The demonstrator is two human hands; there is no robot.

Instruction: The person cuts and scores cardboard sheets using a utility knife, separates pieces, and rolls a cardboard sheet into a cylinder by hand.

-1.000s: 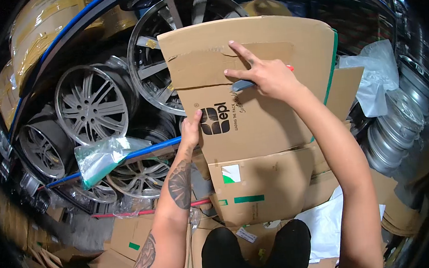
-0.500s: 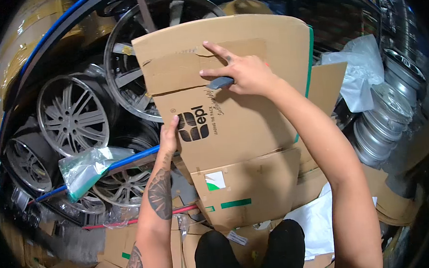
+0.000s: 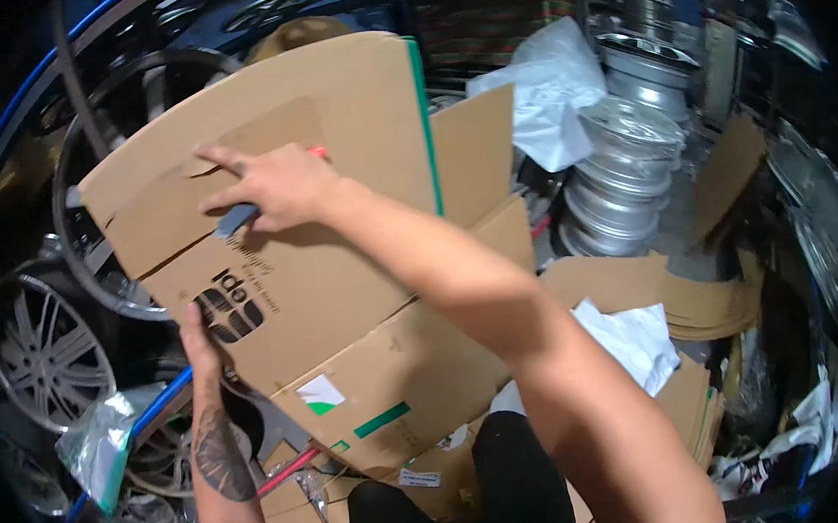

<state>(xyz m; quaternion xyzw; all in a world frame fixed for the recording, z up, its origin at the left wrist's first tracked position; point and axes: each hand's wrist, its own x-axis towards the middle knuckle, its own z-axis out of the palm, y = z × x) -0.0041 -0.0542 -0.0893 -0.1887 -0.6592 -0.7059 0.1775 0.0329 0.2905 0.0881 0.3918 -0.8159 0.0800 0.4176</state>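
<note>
Flanking the cardboard (image 3: 344,296): wheels (image 3: 48,353), stacked rims (image 3: 618,194)

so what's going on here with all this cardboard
A person is handling a big piece of cardboard. The left hand holds its edge by the logo; the right hand, with a grey-blue tool in it, is over the upper part. Wheels sit to the left, with a stack of rims to the right.

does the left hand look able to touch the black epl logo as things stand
Likely yes: the left hand is at the edge of the cardboard, right beside the logo, which lies largely uncovered.
</note>
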